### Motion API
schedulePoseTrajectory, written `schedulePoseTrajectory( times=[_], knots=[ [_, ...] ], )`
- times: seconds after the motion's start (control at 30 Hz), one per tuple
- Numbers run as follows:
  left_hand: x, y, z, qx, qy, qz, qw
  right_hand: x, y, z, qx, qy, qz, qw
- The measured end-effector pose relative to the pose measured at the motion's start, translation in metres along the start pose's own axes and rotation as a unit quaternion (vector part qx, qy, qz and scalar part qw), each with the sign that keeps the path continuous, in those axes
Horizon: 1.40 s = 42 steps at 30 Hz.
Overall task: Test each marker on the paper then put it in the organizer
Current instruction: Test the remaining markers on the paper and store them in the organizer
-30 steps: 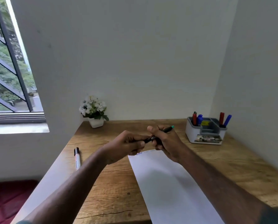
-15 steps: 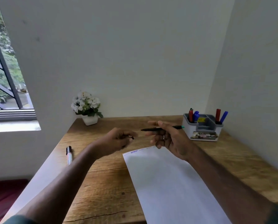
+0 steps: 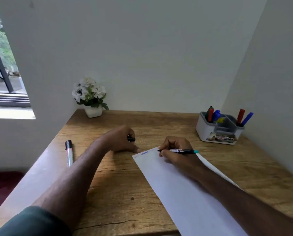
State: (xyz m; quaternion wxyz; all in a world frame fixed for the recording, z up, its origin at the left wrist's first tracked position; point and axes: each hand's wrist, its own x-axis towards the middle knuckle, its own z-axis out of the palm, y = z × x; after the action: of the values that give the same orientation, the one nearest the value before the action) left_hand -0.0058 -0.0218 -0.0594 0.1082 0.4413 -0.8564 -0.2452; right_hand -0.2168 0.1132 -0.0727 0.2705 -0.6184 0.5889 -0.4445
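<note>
My right hand [image 3: 173,153] grips a thin black marker [image 3: 181,151] with a teal end, its tip down on the top edge of the white paper [image 3: 181,189]. A blue scribble [image 3: 144,153] sits near the paper's top left corner. My left hand [image 3: 121,139] rests on the desk just left of the paper and holds the marker's black cap [image 3: 131,139] in curled fingers. The white and grey organizer [image 3: 219,129] stands at the back right with red and blue markers upright in it. A white marker with a black cap [image 3: 69,153] lies at the desk's left edge.
A small white pot of white flowers [image 3: 91,97] stands in the back left corner of the wooden desk [image 3: 125,184]. Walls close in behind and on the right. A window is at the far left.
The cap came off the marker and stayed in my left hand. Both hands dropped to the desk, and my right hand brought the marker tip onto the paper.
</note>
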Motion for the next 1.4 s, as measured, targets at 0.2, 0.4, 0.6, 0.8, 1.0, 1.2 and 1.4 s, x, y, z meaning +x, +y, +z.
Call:
schedulePoseTrajectory(
  times=[0.2,0.4,0.6,0.8,1.0,1.2,1.4],
  knots=[
    [-0.002,-0.004,-0.006,0.004,-0.006,0.017,1.000,0.018,-0.013,0.036,-0.069,-0.033,-0.022,0.997],
    [-0.006,-0.001,-0.007,0.020,-0.039,0.014,0.999,0.020,-0.008,0.054,-0.023,-0.041,-0.036,0.998],
    [-0.007,-0.003,-0.006,-0.002,-0.040,-0.004,0.999,0.021,-0.004,0.056,-0.017,-0.056,-0.051,0.997],
    [-0.008,-0.003,-0.005,0.003,-0.033,-0.004,0.999,0.021,-0.002,0.057,-0.026,-0.059,-0.052,0.997],
    [-0.010,-0.002,-0.004,0.001,-0.032,0.001,0.999,0.020,-0.003,0.056,-0.023,-0.064,-0.060,0.996],
    [-0.011,-0.001,-0.005,0.001,-0.035,0.000,0.999,0.021,-0.002,0.056,-0.021,-0.059,-0.060,0.996],
    [-0.011,-0.001,-0.005,0.002,-0.035,-0.004,0.999,0.021,-0.002,0.055,-0.019,-0.057,-0.059,0.996]
  ],
)
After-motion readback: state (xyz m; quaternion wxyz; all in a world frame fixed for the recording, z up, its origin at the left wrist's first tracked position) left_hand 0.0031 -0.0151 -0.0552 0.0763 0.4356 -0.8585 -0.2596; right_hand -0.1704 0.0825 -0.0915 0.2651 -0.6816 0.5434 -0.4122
